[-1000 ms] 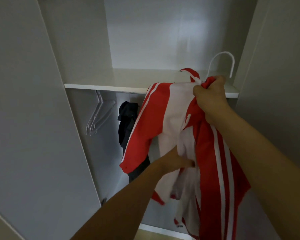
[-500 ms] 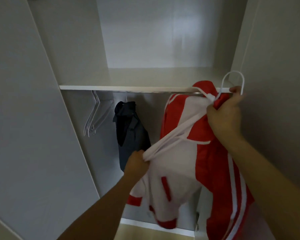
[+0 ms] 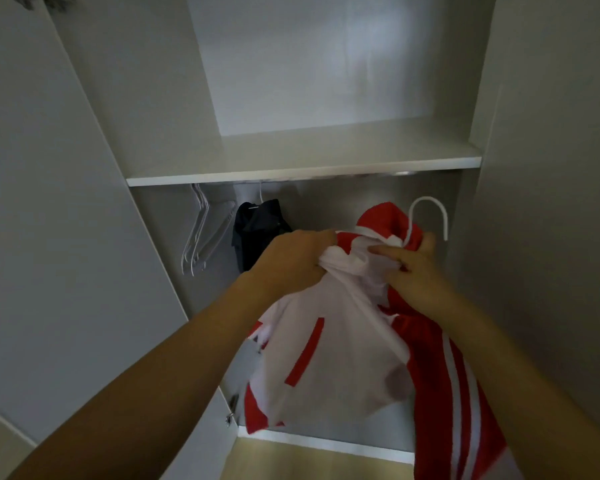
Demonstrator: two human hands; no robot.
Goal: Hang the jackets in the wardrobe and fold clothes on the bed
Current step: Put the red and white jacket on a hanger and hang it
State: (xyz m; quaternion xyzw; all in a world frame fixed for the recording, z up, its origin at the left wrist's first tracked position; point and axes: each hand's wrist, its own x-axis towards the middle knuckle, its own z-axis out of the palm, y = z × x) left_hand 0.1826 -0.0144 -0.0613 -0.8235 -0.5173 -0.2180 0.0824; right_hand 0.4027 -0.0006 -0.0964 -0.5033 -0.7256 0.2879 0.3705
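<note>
Ahead, an open white wardrobe (image 3: 84, 237), shelf (image 3: 302, 168) across its middle. Below the shelf, held up in front of the hanging space, a red-and-white jacket (image 3: 343, 358), bunched at the collar, the rest draping down. At the back left, hanging from the rail, a dark garment (image 3: 257, 230). Beside that, empty white hangers (image 3: 201, 244). Left hand (image 3: 291, 261) clenched on white collar fabric. Right hand (image 3: 413, 268) gripping the collar together with a white hanger hook (image 3: 430, 209).

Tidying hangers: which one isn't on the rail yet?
The white hanger inside the red-and-white jacket, held by both hands; the empty hangers hang at left.
</note>
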